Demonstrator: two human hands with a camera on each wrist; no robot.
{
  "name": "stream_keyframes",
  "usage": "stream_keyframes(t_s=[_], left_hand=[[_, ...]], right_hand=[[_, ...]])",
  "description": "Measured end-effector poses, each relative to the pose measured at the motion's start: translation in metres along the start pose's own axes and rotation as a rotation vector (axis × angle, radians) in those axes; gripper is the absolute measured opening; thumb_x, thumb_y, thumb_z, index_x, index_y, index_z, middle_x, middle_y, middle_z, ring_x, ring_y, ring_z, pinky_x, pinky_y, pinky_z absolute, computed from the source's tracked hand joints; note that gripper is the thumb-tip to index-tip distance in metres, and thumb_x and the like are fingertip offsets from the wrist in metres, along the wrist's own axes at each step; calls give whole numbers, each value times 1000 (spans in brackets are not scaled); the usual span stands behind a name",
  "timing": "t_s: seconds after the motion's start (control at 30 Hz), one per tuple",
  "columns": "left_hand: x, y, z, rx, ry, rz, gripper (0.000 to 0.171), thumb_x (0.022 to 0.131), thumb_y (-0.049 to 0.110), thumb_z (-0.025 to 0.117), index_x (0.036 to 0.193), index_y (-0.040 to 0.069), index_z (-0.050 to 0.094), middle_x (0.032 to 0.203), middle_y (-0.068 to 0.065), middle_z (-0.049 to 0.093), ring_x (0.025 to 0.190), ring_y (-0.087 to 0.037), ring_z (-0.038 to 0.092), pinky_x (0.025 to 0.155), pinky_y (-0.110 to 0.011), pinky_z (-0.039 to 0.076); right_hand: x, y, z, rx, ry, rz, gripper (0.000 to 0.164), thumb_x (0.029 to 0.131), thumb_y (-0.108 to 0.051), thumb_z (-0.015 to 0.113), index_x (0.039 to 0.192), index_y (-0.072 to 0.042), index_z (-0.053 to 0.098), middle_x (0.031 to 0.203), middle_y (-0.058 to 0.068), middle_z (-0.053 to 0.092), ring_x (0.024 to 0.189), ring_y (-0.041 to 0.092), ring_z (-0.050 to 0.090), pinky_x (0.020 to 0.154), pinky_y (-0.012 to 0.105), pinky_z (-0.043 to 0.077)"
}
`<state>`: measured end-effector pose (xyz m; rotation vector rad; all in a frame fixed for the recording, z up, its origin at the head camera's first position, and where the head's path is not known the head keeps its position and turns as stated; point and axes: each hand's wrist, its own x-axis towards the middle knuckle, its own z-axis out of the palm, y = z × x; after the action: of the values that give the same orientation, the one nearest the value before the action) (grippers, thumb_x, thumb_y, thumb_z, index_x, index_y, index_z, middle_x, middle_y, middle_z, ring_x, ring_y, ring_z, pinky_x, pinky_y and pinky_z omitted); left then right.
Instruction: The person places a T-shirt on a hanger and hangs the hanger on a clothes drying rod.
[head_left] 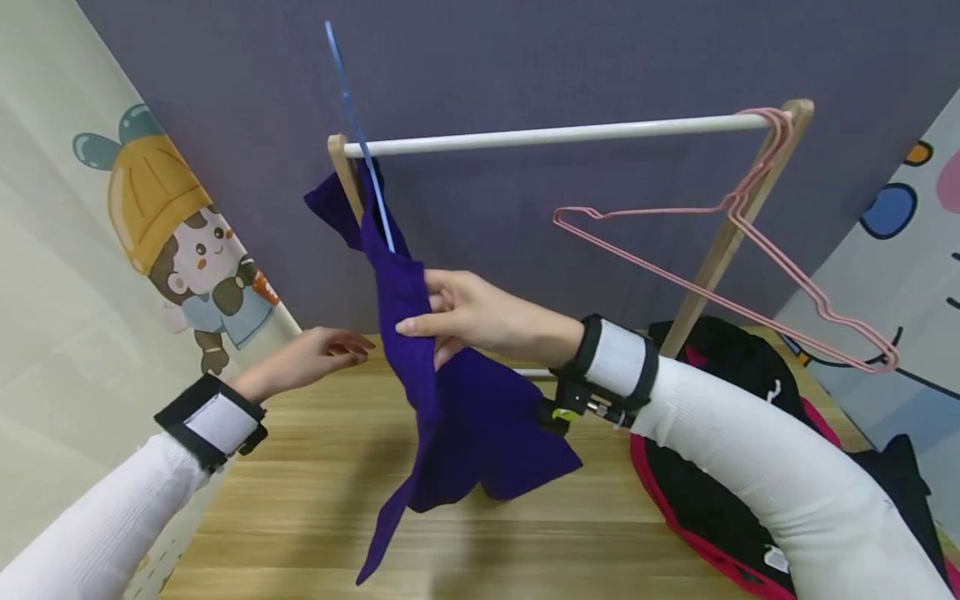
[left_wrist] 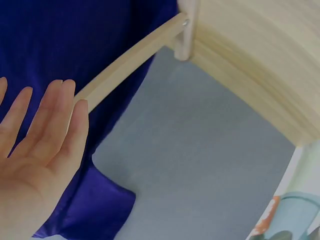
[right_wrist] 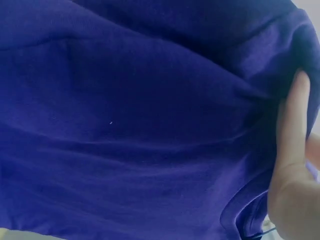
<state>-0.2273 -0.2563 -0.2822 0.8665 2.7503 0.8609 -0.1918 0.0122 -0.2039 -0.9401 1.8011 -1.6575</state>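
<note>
A dark purple T-shirt (head_left: 408, 333) hangs at the left end of the rack, seen nearly edge-on. A blue hanger (head_left: 347, 96) sticks up from it past the rail; its lower part is hidden in the cloth. My right hand (head_left: 487, 317) pinches the shirt's near edge, thumb in front and fingers behind. In the right wrist view, purple cloth fills most of the picture, with the thumb at the right. My left hand (head_left: 322, 354) is held to the left of the shirt, fingers loosely extended, holding nothing; in the left wrist view its palm shows before the cloth.
The rack's white rail (head_left: 570, 133) runs between wooden posts. Pink hangers (head_left: 738, 204) hang at its right end. On the wooden tabletop (head_left: 315, 492), black cloth with red edging (head_left: 697, 492) lies at the right. A grey panel (head_left: 510, 67) stands behind.
</note>
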Motion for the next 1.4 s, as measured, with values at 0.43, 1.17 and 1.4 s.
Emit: stream_keyframes(t_s=[0.43, 1.17, 1.4], left_hand=[[-21, -27, 26, 7, -92, -60, 24, 89, 10, 51, 107, -3, 59, 98, -13, 63, 87, -23, 60, 71, -33, 48], [-22, -9, 30, 109, 14, 16, 20, 88, 10, 53, 100, -3, 63, 88, -9, 65, 74, -15, 59, 62, -26, 47], [-19, 11, 9, 98, 51, 30, 23, 88, 10, 53, 103, -5, 62, 88, -11, 66, 72, -17, 61, 61, -26, 47]], right_hand=[[25, 37, 4, 40, 72, 94, 23, 88, -4, 52, 109, -1, 43, 71, 6, 57, 53, 16, 57, 66, 41, 50], [19, 76, 29, -37, 158, 17, 17, 89, -12, 52, 85, 2, 43, 73, 15, 61, 60, 23, 62, 61, 34, 52], [3, 80, 28, -74, 175, 29, 36, 90, -15, 53, 117, 6, 43, 91, 19, 61, 67, 23, 63, 63, 33, 51]])
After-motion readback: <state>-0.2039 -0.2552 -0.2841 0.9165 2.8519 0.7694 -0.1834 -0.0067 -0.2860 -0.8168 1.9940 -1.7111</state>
